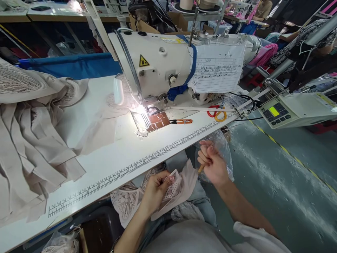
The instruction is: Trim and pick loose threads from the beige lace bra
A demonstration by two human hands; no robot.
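Observation:
My left hand point(156, 191) is closed, thumb and fingers pinching a pale pink lace garment piece point(188, 179) over my lap. Its openwork part drapes to the left below the table edge, and its plain part spreads to the right. Just right of the cloth, my right hand point(213, 162) is raised with curled fingers, slightly blurred. From the bottom of that fist pokes the orange-brown end of a small tool point(201, 168); the rest is hidden in the palm. Orange thread snips point(181, 121) lie on the table beside the needle area of the sewing machine point(158, 66).
Pale pink lace pieces point(34, 140) are heaped on the left of the white table point(105, 168), which has a ruler strip along its front edge. Red- and yellow-handled scissors point(219, 115) lie by the machine. A control panel point(279, 112) juts out at right. Other people sit behind.

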